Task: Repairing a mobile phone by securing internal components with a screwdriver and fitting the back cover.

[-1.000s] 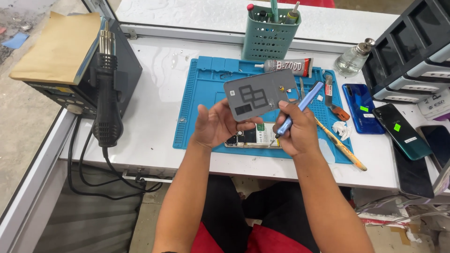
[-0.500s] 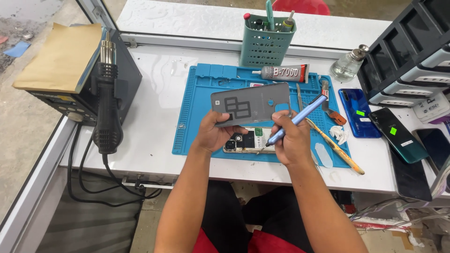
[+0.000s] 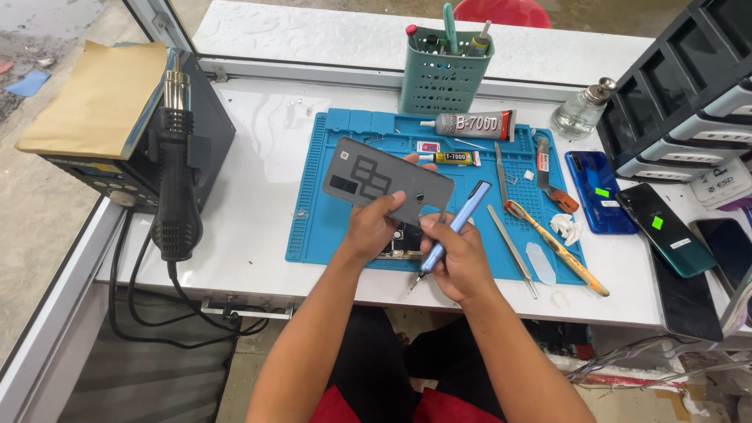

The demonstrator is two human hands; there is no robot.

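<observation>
Above the blue repair mat, the left hand gripped a grey phone back cover, long axis sideways; the right hand pinched a blue precision screwdriver just beside it.

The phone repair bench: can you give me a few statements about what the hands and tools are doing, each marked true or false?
1. The left hand holds a grey back cover. True.
2. The right hand holds a toothbrush. False: it holds a light blue pen-shaped tool; the toothbrush lies on the blue mat.
3. The hot-air gun lies on the mat. False: it hangs on its station, left of the mat.
4. A green basket stands behind the mat. True.
</observation>
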